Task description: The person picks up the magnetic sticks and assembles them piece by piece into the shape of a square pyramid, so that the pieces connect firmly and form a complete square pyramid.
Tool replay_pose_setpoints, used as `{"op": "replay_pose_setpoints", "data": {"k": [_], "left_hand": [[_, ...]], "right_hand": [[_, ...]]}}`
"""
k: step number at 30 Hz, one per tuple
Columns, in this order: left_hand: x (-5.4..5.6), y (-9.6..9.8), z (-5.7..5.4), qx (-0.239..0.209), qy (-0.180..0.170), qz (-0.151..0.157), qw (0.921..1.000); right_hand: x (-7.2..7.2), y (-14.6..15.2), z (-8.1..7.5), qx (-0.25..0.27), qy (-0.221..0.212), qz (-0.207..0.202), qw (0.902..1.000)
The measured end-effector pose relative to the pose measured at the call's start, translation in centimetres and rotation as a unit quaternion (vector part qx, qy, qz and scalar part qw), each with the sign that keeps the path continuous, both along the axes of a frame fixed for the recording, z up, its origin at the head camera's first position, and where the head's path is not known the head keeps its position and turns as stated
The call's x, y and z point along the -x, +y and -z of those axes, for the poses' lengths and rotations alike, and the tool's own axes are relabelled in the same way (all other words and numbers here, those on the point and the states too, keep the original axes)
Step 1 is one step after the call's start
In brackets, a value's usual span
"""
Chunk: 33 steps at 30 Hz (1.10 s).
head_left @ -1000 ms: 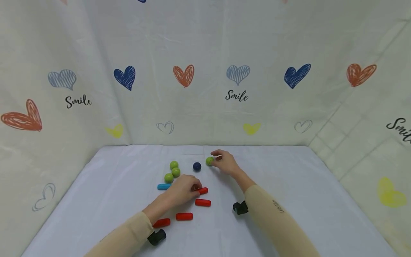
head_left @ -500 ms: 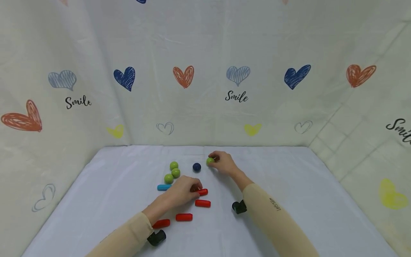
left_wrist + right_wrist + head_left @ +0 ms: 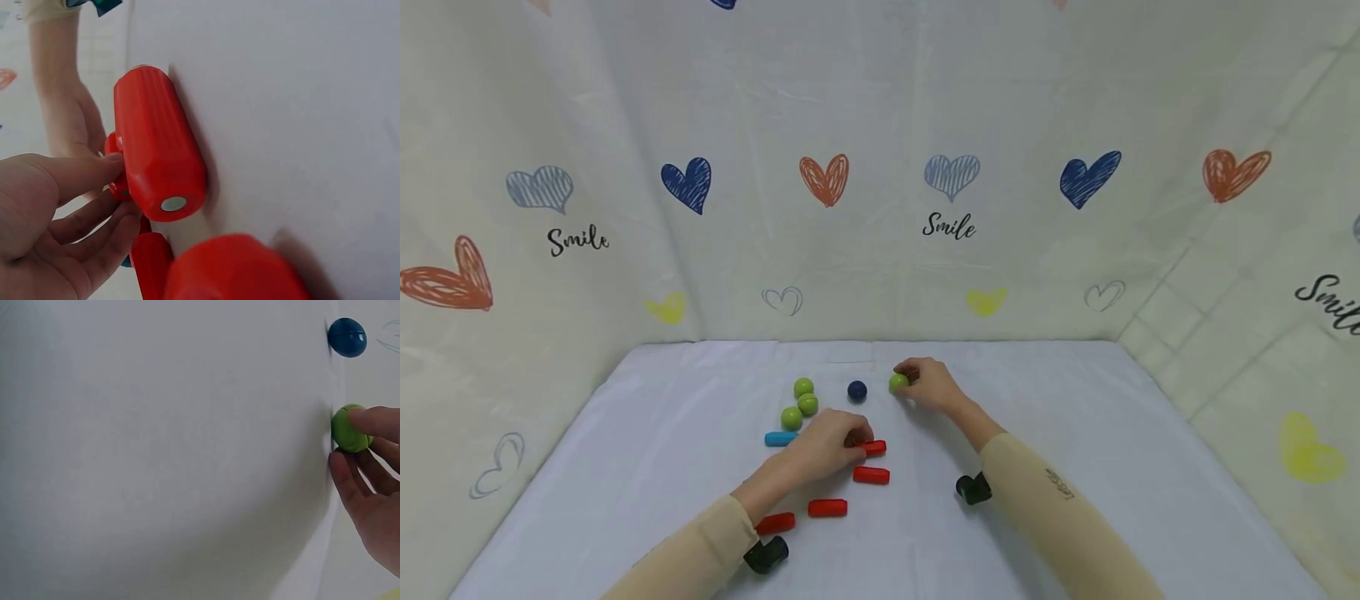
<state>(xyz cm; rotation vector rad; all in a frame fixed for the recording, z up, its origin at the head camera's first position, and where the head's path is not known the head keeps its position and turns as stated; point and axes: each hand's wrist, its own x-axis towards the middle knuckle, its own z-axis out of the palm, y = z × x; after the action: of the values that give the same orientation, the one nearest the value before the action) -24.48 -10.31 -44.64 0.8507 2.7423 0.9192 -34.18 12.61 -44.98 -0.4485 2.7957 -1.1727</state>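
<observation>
In the head view my left hand point(image 3: 826, 443) pinches a short red rod point(image 3: 874, 448) on the white table. The left wrist view shows the thumb and fingers point(image 3: 94, 169) on that rod, largely hidden behind a nearer red rod point(image 3: 156, 137) with a pale round disc in its end. Farther back, my right hand point(image 3: 929, 385) holds a green ball point(image 3: 898, 383) between thumb and fingers. In the right wrist view this ball point(image 3: 351, 430) has a groove and sits at the table surface. A dark blue ball point(image 3: 857, 391) lies to its left, apart from the hand.
Several green balls point(image 3: 807, 404) lie at the left, with a blue rod point(image 3: 780, 438) just in front. Other red rods point(image 3: 871, 476) lie nearer, one point(image 3: 775, 523) partly covered by the left wrist. A heart-printed cloth point(image 3: 880, 250) hangs behind the table point(image 3: 1037, 400).
The right hand's fingers have come together on the green ball, and hand and ball have shifted slightly right. My left hand stays at the red rod. The head view has turned a little.
</observation>
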Motion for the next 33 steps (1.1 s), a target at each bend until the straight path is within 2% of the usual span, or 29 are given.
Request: {"op": "replay_pose_setpoints", "data": {"k": [10, 19, 33], "left_hand": [[0.6, 0.2, -0.4, -0.008, 0.001, -0.015, 0.9999], [1.3, 0.3, -0.6, -0.007, 0.025, -0.022, 0.9994], [2.2, 0.9, -1.2, -0.022, 0.008, -0.041, 0.9989]], "right_hand": [[-0.8, 0.7, -0.4, -0.032, -0.008, -0.021, 0.9992], [-2.2, 1.4, -0.5, -0.015, -0.011, -0.038, 0.9991], [-3.8, 2.3, 0.0, 0.006, -0.017, -0.058, 0.9981]]}}
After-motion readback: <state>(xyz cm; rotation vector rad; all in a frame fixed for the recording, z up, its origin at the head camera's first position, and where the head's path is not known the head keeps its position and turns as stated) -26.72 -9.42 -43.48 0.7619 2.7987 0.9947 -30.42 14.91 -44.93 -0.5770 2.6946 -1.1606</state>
